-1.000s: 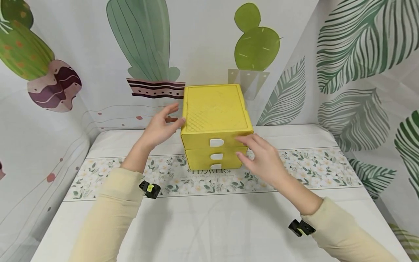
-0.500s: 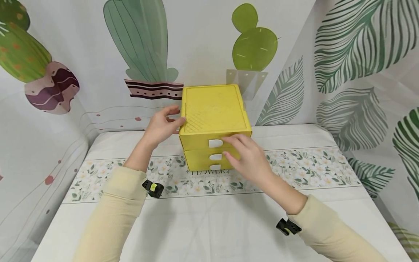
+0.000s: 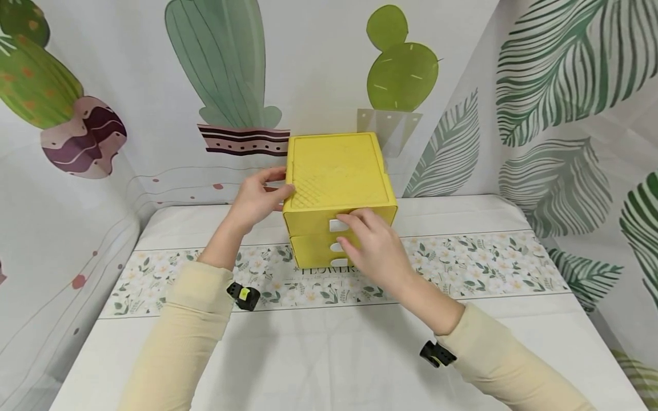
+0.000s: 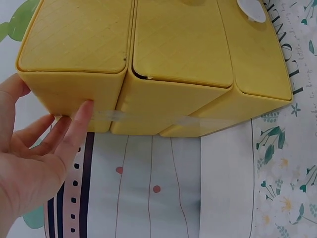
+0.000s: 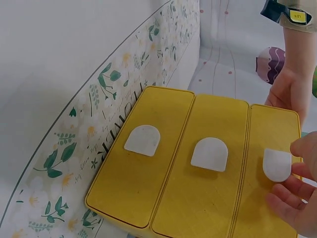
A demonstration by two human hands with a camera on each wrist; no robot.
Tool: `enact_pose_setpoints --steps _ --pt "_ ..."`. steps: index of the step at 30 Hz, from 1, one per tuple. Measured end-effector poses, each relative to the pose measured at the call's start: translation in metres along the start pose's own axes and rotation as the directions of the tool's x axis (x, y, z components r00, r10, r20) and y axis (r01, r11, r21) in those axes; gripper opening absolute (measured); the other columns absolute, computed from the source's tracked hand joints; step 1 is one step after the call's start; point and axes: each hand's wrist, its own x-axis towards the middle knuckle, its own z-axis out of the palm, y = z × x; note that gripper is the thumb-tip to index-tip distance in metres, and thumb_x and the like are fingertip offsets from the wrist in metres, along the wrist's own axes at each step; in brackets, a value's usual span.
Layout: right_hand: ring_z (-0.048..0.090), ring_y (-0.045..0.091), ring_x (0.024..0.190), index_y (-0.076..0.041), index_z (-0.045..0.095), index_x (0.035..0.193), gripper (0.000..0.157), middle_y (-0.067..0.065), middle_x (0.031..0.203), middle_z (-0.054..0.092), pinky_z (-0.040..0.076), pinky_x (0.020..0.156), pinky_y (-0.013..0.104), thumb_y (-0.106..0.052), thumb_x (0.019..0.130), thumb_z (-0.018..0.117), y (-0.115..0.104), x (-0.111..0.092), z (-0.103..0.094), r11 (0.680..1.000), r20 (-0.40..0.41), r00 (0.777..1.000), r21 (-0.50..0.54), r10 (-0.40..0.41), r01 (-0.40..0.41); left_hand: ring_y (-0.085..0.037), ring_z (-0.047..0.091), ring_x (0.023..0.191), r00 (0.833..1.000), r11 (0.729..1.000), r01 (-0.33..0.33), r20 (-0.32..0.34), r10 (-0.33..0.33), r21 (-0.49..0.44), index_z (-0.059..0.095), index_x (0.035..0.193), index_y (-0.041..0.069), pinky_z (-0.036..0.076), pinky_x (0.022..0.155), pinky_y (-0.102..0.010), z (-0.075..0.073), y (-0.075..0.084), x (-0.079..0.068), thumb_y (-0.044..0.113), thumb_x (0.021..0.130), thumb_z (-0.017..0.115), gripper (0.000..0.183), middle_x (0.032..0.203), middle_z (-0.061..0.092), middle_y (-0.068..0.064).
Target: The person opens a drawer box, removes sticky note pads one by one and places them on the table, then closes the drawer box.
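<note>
The right hand (image 3: 377, 251) has slid left across the drawer fronts since the earlier head frames, and its fingertips now meet the small white, round-ended plastic handle (image 5: 277, 165) of the top drawer. Its digits are apart, bracketing that handle; I see no closed pinch. I take this as the hand having reached its working spot, with none of the 3 drawers visibly pulled out.

The left hand (image 3: 257, 197) has edged in against the box's left side, its thumb at the top edge and its fingers spread and loose; I judge it to be bracing.

Between them, the yellow plastic 3-drawer box (image 3: 336, 168) stands upright on the white-covered table (image 3: 319, 348), its front by the printed flower strip (image 3: 298, 291), its back near the cactus-print fabric backdrop (image 3: 319, 68).

From the head I lose part of the handles behind the fingers. My right wrist feed gives me the 2 lower white handles (image 5: 209, 154) whole, and shows the top handle rounded the opposite way. Only my left wrist feed shows a clear tape-like strip (image 4: 185, 120) along the box's side and a dark slit (image 4: 139, 74) at the middle drawer's corner.
</note>
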Motion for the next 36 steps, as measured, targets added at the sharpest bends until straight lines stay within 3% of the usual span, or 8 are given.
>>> enact_pose_setpoints --steps 14,26,36 --pt "0.053 0.017 0.07 -0.006 0.066 0.099 0.017 0.006 0.088 0.056 0.048 0.058 0.025 -0.003 0.082 0.066 0.0 0.003 0.01 1.0 -0.085 0.996 -0.011 0.004 -0.005 -0.022 0.055 0.109 1.0 1.0 0.005 0.017 -0.004 -0.03 0.044 0.136 0.014 0.056 0.074 -0.03 0.0 -0.004 0.002 0.024 0.09 0.06 0.05 0.132 0.047 -0.006" --pt "0.053 0.021 0.069 -0.007 0.062 0.088 0.007 0.005 0.08 0.053 0.05 0.06 0.027 -0.001 0.084 0.061 0.008 0.009 0.016 0.995 -0.133 0.99 -0.095 -0.052 0.039 -0.021 0.055 0.11 1.0 0.999 0.023 0.0 -0.023 -0.037 0.044 0.136 0.015 0.056 0.075 -0.03 0.003 -0.001 0.001 0.024 0.09 0.06 0.05 0.133 0.047 -0.005" --pt "0.052 0.02 0.068 -0.007 0.063 0.087 0.008 0.005 0.079 0.053 0.05 0.058 0.026 0.0 0.084 0.061 0.009 0.009 0.018 0.994 -0.138 0.987 -0.083 -0.083 0.072 -0.021 0.055 0.11 1.0 0.999 0.026 -0.001 -0.026 -0.041 0.045 0.136 0.014 0.056 0.074 -0.03 0.001 -0.004 0.002 0.024 0.09 0.061 0.05 0.132 0.048 -0.006"
